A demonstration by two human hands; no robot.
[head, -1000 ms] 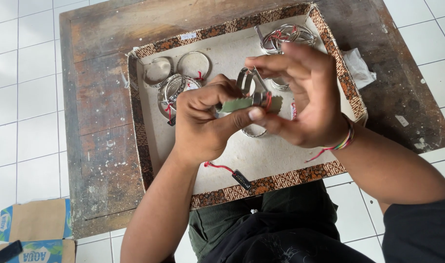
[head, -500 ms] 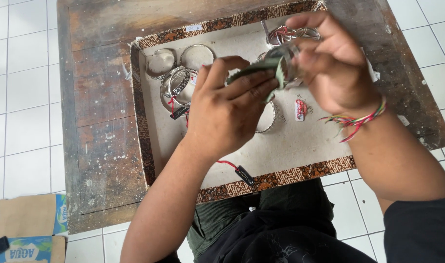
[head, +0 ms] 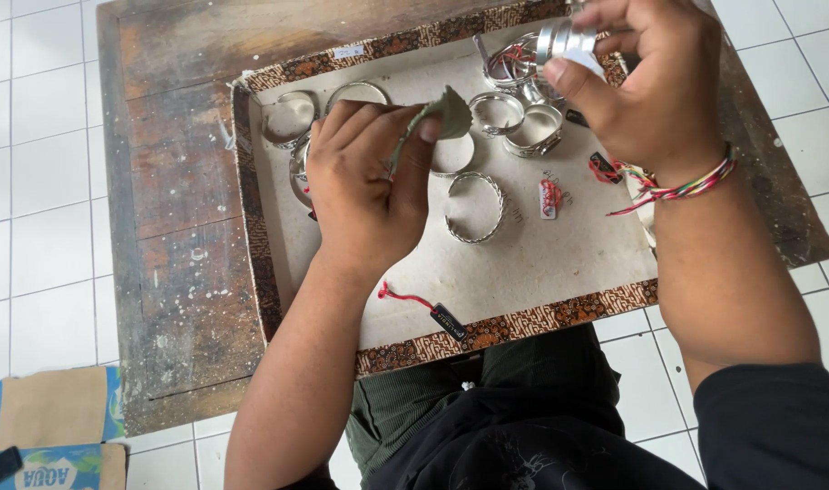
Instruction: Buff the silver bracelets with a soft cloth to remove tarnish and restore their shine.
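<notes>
From the head camera, you are working over a shallow tray point(head: 278, 272) on a wooden table point(head: 174, 209), with about eight silver bangles point(head: 473, 207) lying in it. Your left hand point(head: 364, 177) is pinching a small green cloth point(head: 446, 113). Your right hand point(head: 655, 82) is gripping one silver bangle point(head: 564, 38) above the tray's far corner.

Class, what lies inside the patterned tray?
Inside the tray: silver bangles, a tagged red cord. The left hand covers more; the right hand hides the corner.
</notes>
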